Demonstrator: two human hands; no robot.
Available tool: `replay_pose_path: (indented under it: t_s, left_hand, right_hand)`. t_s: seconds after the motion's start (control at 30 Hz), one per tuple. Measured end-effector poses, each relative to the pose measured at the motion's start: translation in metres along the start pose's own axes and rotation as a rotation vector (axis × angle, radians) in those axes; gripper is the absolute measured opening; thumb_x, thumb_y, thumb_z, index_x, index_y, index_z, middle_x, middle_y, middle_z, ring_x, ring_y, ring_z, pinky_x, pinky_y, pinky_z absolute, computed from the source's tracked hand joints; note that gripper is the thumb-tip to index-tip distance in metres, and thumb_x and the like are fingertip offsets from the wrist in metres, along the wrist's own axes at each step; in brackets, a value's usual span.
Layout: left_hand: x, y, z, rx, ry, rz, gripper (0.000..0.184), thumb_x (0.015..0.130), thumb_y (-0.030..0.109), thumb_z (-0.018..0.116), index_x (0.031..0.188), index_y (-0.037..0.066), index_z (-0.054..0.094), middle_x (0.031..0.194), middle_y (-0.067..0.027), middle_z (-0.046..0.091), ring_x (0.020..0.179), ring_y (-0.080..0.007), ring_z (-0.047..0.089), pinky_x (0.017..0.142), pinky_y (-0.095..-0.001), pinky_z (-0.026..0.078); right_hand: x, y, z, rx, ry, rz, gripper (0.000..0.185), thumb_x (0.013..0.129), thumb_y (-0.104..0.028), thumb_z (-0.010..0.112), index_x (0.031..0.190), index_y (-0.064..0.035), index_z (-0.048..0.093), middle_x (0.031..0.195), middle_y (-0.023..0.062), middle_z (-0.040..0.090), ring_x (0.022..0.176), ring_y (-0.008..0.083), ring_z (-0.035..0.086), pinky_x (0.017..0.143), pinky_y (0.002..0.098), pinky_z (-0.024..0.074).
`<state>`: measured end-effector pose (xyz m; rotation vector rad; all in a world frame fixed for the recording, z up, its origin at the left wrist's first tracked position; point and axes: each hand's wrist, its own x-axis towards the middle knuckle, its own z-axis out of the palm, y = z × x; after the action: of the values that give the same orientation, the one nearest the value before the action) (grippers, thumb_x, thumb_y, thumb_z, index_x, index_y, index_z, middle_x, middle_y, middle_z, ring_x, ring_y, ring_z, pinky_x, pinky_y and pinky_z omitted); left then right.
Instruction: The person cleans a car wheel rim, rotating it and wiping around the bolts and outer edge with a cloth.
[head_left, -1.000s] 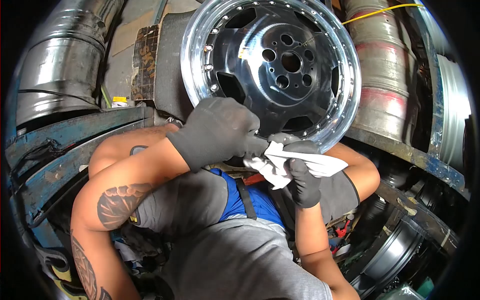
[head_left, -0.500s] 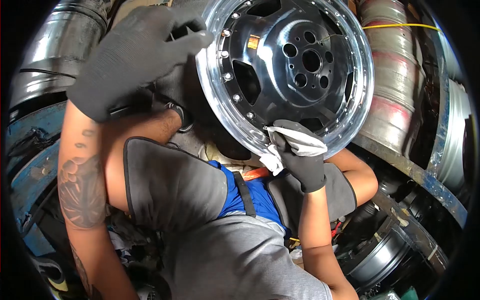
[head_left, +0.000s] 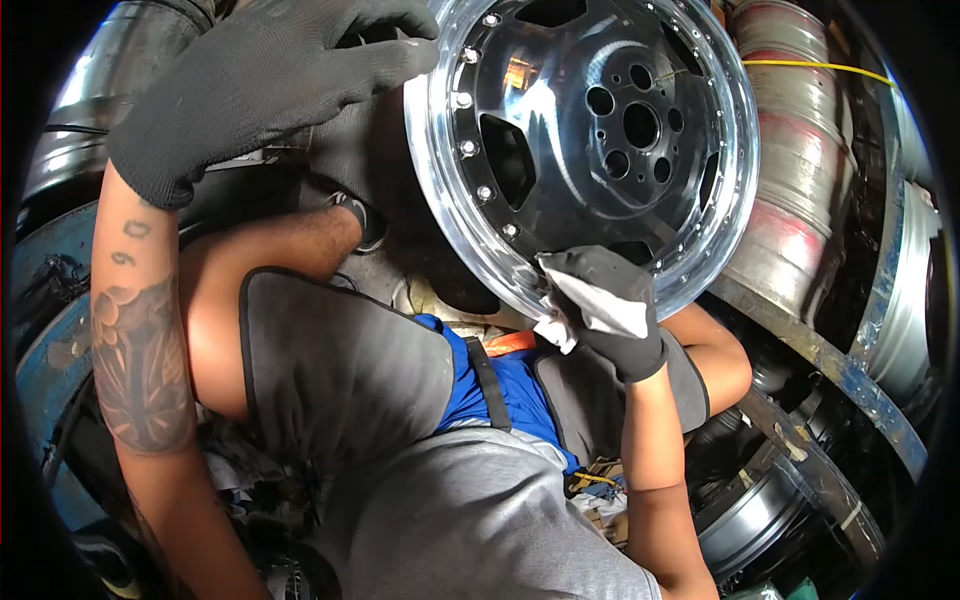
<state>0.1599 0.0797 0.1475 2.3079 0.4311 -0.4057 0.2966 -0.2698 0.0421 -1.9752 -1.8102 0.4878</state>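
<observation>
A polished wheel rim (head_left: 575, 190) with a dark, glossy face, a ring of bolts and a bright lip faces me above my lap. My left hand (head_left: 290, 90), in a dark knit glove, is at its upper left edge. Its thumb and fingers are apart, with the tips against the bright lip and not wrapped round it. At the lower lip my right hand (head_left: 615, 345), gloved too, closes on a white cloth (head_left: 610, 310) pressed to the metal. Part of the cloth is hidden by the glove.
Stacked wheel barrels (head_left: 785, 150) stand at the right behind a blue metal frame (head_left: 860, 370), and a yellow cord (head_left: 815, 66) crosses them. Another silver rim (head_left: 755, 520) lies at the lower right. A large shiny metal cylinder (head_left: 85, 190) is at the far left.
The wheel rim appears slightly farther right in view. My left hand has shifted up a little, nearer the lip. My right hand has turned slightly, with the cloth still against the lower lip.
</observation>
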Motion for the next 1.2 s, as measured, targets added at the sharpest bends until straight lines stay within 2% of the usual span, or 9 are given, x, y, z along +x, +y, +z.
replay_pose_path:
  t_s: [0.23,0.33,0.4,0.6,0.7,0.87,0.93,0.97,1.2]
  left_hand:
    - [0.019,-0.048,0.014,0.38,0.153,0.472,0.04,0.105,0.029,0.062,0.132,0.001,0.068,0.111,-0.018,0.076,0.099,-0.0272,0.074,0.092,-0.0378,0.056]
    - [0.024,-0.059,0.03,0.093,0.159,0.251,0.044,0.108,0.034,0.06,0.134,0.0,0.066,0.119,-0.0138,0.074,0.108,-0.0251,0.07,0.101,-0.0372,0.052]
    - [0.026,-0.053,0.026,0.104,0.137,0.224,0.045,0.108,0.035,0.059,0.136,0.0,0.065,0.124,-0.0146,0.073,0.114,-0.0271,0.07,0.106,-0.0385,0.051]
    - [0.04,-0.086,0.032,0.246,0.242,0.38,0.051,0.108,0.038,0.059,0.143,0.0,0.062,0.134,-0.0148,0.07,0.12,-0.0254,0.068,0.108,-0.0374,0.05]
    - [0.041,-0.092,0.028,-0.047,0.177,0.072,0.053,0.108,0.039,0.061,0.144,0.001,0.062,0.133,-0.0129,0.071,0.12,-0.0215,0.067,0.106,-0.0353,0.051]
    - [0.055,-0.116,0.029,-0.095,0.158,-0.027,0.055,0.11,0.044,0.058,0.144,0.001,0.062,0.128,-0.0094,0.071,0.114,-0.0163,0.065,0.101,-0.0322,0.052]
    - [0.063,-0.114,0.034,-0.22,0.083,-0.072,0.056,0.11,0.046,0.056,0.143,0.001,0.063,0.125,-0.0088,0.071,0.111,-0.0153,0.065,0.099,-0.0319,0.052]
    - [0.068,-0.115,0.037,-0.283,0.003,-0.07,0.057,0.111,0.05,0.053,0.138,0.002,0.065,0.12,-0.0073,0.071,0.108,-0.0135,0.065,0.097,-0.0315,0.053]
    - [0.094,-0.078,0.086,-0.517,0.028,-0.266,0.064,0.111,0.057,0.048,0.125,-0.001,0.072,0.101,-0.0072,0.075,0.087,-0.0144,0.069,0.084,-0.0319,0.055]
  right_hand:
    - [-0.011,0.002,0.007,0.245,0.111,0.176,0.028,0.08,-0.009,0.084,0.106,-0.0038,0.077,0.1,0.0118,0.077,0.089,0.0314,0.076,0.08,0.0398,0.0612]
    - [-0.017,-0.018,0.007,0.367,0.286,0.541,0.021,0.086,-0.008,0.082,0.106,-0.004,0.077,0.098,0.012,0.077,0.087,0.0301,0.076,0.078,0.0372,0.0602]
    - [-0.016,-0.014,0.015,0.16,0.255,0.337,0.017,0.091,-0.007,0.079,0.107,-0.0064,0.078,0.097,0.0112,0.076,0.085,0.0275,0.075,0.077,0.0354,0.059]
    - [-0.006,-0.01,0.018,0.186,0.219,0.288,0.025,0.081,-0.001,0.078,0.105,-0.0063,0.076,0.1,0.0108,0.077,0.087,0.03,0.075,0.078,0.0387,0.0602]
    - [-0.009,-0.008,0.022,0.206,0.242,0.206,0.025,0.081,-0.001,0.078,0.105,-0.005,0.076,0.102,0.0114,0.077,0.089,0.0296,0.075,0.078,0.0374,0.0602]
    - [-0.032,-0.016,0.016,0.192,0.537,0.306,0.019,0.092,-0.006,0.077,0.111,-0.0043,0.078,0.098,0.0134,0.077,0.084,0.0298,0.075,0.076,0.0384,0.0595]
    - [-0.043,-0.025,0.004,0.152,0.44,0.505,0.02,0.091,-0.006,0.078,0.11,-0.0006,0.077,0.094,0.0154,0.075,0.08,0.032,0.074,0.073,0.0387,0.0585]
    - [-0.056,-0.012,0.008,-0.034,0.42,0.332,0.022,0.09,-0.006,0.078,0.111,0.0016,0.076,0.092,0.0172,0.074,0.077,0.0342,0.073,0.07,0.0397,0.0577]
    - [-0.037,-0.015,0.06,0.421,1.07,0.664,0.017,0.097,-0.009,0.074,0.111,0.0011,0.077,0.096,0.016,0.077,0.081,0.031,0.074,0.074,0.0402,0.0571]
